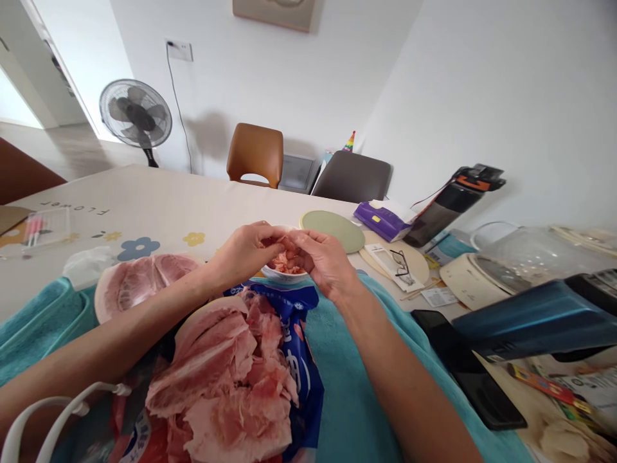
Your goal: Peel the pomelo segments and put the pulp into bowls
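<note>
Both hands meet above a small white bowl (284, 278) at the middle of the bench (159, 206). The left hand (245, 247) and right hand (324, 257) each have their grip pinched together on one piece of pink pomelo flesh (284, 243), held just over the bowl's rim.

The bowl already holds a low mound of loose pink pulp (289, 263). Nearer the person, a heap of torn pink pith and membrane (226, 379) lies on a blue printed plastic bag (295, 308), itself spread over a teal towel (347, 379).

To the left sits an opened pomelo rind shell (135, 283), its inside bare and pink. Judging by the big heap and the part-filled bowl, much of the fruit has been stripped, and the piece in hand is not yet in the bowl.

Far right of the hands lie a round pale-green plate (332, 230) and a pair of dark-framed glasses (400, 262).
</note>
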Tool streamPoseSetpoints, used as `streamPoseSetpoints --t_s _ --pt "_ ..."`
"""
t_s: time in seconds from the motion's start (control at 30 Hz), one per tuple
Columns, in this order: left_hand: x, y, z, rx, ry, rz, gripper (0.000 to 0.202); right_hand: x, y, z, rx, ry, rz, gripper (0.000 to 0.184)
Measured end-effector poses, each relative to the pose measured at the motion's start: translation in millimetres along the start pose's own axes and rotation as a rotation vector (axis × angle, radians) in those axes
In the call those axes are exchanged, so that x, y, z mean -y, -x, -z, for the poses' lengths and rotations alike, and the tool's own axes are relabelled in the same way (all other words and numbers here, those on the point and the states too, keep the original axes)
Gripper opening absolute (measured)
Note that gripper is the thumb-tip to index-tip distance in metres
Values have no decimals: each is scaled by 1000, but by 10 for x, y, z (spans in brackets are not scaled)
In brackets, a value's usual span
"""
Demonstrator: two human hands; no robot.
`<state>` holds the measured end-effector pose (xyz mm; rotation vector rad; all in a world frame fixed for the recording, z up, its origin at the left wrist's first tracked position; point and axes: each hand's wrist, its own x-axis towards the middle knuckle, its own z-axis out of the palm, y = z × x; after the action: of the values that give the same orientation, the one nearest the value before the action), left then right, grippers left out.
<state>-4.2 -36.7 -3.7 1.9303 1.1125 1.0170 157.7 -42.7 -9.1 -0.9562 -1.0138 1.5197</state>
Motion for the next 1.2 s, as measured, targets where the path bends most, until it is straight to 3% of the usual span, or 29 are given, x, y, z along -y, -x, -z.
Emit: streamPoseSetpoints --t_s 0.13,0.27,0.37,0.63,0.87,1.07,1.2 --pt "24 -21 13 17 156 50 20 -16 -7 -6 -28 -24 0 16" --pt "5 -19 3 17 167 65 14 -21 -10 -36 -90 21 26 6" --pt "-14 -16 3 44 214 77 13 -21 -14 -45 -107 28 26 9" --pt "47 -55 103 156 483 143 15 22 2 17 -11 8 26 11" --pt "46 -70 186 238 507 220 18 74 43 41 21 131 37 15" --pt "-6 -50 157 201 579 234 10 33 30 16 -12 165 76 16" --pt "-1 -37 99 179 602 258 15 5 38 -24 -17 200 148 13"
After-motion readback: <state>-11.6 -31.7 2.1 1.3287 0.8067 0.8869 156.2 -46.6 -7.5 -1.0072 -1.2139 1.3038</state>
